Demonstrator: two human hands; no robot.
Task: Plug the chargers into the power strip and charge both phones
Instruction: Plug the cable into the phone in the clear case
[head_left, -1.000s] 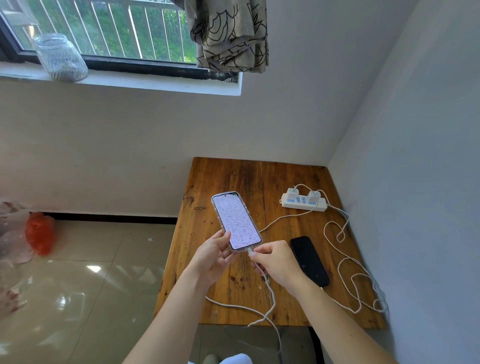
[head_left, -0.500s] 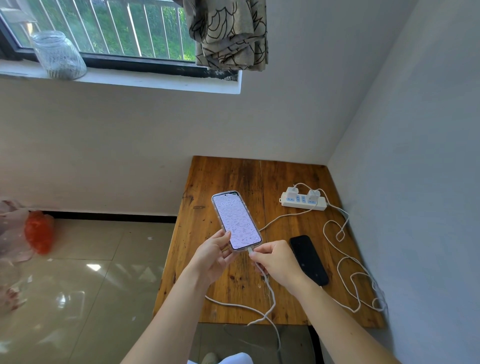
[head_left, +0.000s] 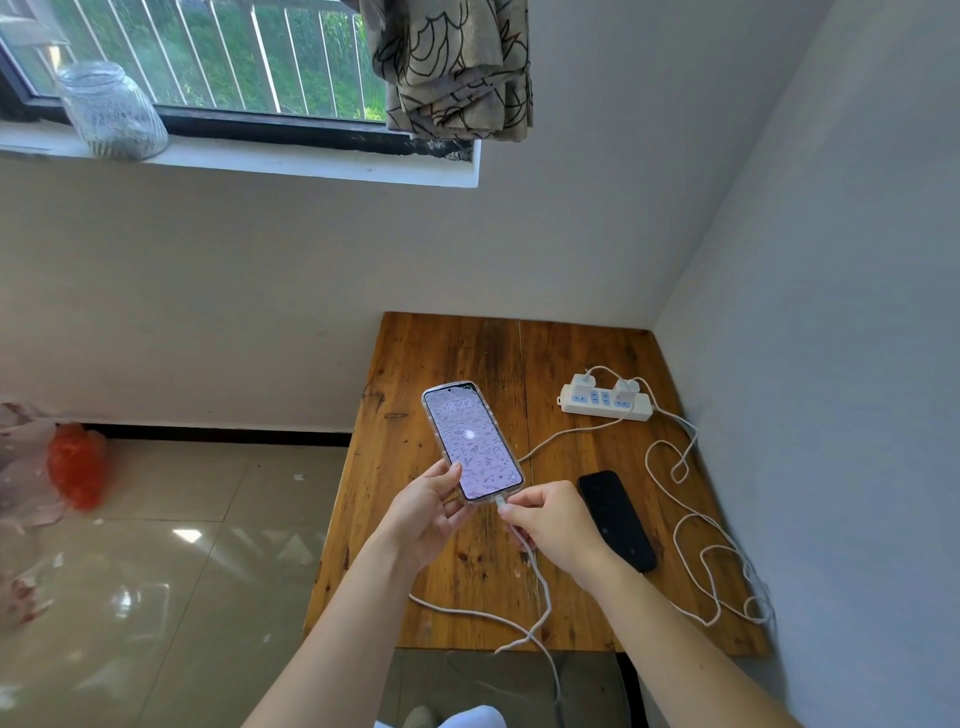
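My left hand (head_left: 426, 512) holds a phone with a lit lilac screen (head_left: 471, 441) by its lower end, raised over the wooden table (head_left: 447, 364). My right hand (head_left: 550, 522) pinches the white cable plug (head_left: 500, 503), which sits at the phone's bottom port. That white cable (head_left: 540, 597) loops over the table's front edge. A black phone (head_left: 616, 519) lies screen-dark on the table to the right. The white power strip (head_left: 605, 402) at the back right carries two white chargers (head_left: 586, 383), both plugged in.
A second white cable (head_left: 691, 535) coils along the right side of the table next to the wall. The table stands in a room corner. A glass jar (head_left: 109, 111) sits on the windowsill, a curtain (head_left: 452, 67) hangs above, and a red bag (head_left: 75, 465) lies on the tiled floor.
The phone screen now shows the time and a bright dot at its middle. Both hands and the phone have stayed almost in place.
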